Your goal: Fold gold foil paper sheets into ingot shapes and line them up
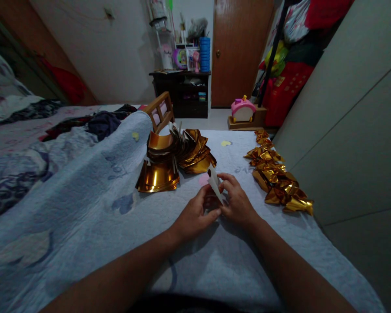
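we locate a pale wall (74,52) at the rear left, fitted with a small wall plate (109,14). we find a dark shelf unit (182,112) left of a brown door (243,65) with a round knob (218,53). we note light flooring (217,119) before both. we identify a pale, seamed panel surface (361,152) along the right. we record dim lighting.

Glossy metallic gold sheets (158,177), shiny gold folded pieces (278,188), matt white paper (214,184), matt cloth bedspread (150,230)
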`<state>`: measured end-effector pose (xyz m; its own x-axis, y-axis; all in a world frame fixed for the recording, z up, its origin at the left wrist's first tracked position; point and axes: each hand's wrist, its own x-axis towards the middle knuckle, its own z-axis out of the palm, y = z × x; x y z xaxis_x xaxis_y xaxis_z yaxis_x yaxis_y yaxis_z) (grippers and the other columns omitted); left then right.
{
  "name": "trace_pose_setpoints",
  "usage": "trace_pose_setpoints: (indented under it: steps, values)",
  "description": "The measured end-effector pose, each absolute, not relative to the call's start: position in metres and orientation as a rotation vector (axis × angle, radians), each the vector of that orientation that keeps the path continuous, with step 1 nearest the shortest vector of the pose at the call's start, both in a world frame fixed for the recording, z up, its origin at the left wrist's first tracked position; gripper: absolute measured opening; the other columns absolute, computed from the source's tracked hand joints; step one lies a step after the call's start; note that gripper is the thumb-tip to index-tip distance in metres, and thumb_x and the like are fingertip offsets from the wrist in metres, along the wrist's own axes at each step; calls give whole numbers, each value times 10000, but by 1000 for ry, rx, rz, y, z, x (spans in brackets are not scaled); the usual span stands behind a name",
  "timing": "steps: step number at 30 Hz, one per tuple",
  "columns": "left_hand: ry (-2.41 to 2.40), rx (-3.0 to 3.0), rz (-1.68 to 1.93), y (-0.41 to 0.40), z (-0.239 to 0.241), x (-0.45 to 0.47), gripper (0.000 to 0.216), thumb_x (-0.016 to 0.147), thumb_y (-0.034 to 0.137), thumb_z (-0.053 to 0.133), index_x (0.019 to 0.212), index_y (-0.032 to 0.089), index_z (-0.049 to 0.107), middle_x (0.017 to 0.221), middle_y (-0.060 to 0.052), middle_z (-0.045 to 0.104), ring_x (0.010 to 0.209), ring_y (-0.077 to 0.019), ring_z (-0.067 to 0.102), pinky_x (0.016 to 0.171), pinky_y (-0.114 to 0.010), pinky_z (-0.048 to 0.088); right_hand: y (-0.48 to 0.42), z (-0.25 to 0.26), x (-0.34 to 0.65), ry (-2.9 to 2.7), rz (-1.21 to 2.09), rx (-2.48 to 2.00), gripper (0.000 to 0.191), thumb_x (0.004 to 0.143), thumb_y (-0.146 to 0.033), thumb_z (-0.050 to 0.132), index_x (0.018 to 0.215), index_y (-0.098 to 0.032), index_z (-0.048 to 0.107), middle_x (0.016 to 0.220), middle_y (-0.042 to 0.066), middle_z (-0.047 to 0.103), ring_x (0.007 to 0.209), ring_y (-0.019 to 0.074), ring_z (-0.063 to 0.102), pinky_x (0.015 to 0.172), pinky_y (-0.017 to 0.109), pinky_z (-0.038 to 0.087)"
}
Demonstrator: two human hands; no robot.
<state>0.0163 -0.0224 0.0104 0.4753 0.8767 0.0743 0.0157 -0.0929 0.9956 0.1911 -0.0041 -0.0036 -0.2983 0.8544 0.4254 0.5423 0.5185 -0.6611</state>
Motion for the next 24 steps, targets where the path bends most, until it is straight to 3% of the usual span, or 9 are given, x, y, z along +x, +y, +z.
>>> trace_pose_setpoints:
  steps: [3, 8, 11, 15, 21, 24]
  values:
    - [805, 1426, 896, -22, 8, 16, 573, 868, 225, 671, 1401, 219, 462, 1381, -139, 582, 1222, -241, 609, 1058, -412, 485, -6, -5, 188, -1994, 498, -1173, 267, 736, -97, 582, 961, -227, 523, 1462, 163, 436, 1377, 310, 431, 1123, 516, 401]
    - [827, 1305, 960, -18, 3, 16, 466, 895, 266, 666, 1336, 209, 529, 1289, -108, 636, 1186, -229, 617, 1055, -392, 471, -9, -5, 183, -2024, 505, -1159, 279, 768, -142, 620, 1019, -219, 524, 1528, 172, 332, 1427, 326, 375, 1133, 527, 407]
    - [869, 1181, 1023, -14, 3, 17, 396, 919, 293, 636, 1293, 183, 569, 1212, -105, 676, 1112, -218, 649, 989, -358, 498, -11, -3, 181, -2045, 497, -1155, 189, 827, -172, 599, 1001, -221, 544, 1510, 164, 365, 1416, 325, 390, 1128, 539, 412]
    - [898, 1039, 1070, -9, 2, 17, 323, 915, 320, 639, 1188, 151, 609, 1067, -98, 714, 930, -197, 694, 770, -286, 526, -13, 0, 181, -2084, 518, -1139, 129, 854, -189, 610, 969, -226, 566, 1476, 154, 416, 1375, 321, 433, 1114, 537, 424]
    - [965, 948, 1042, -4, 2, 17, 356, 885, 343, 660, 1177, 145, 614, 1102, -117, 724, 833, -174, 712, 648, -239, 513, -10, -3, 184, -1883, 514, -1152, 138, 872, -192, 584, 994, -234, 535, 1321, 149, 518, 1282, 292, 498, 1085, 508, 433]
    - [986, 989, 985, -4, 4, 15, 364, 888, 362, 647, 1173, 137, 630, 1148, -136, 713, 860, -185, 714, 635, -241, 512, -5, -7, 190, -1661, 534, -1234, 311, 877, -272, 606, 1163, -238, 489, 1332, 160, 520, 1264, 299, 507, 1016, 501, 474]
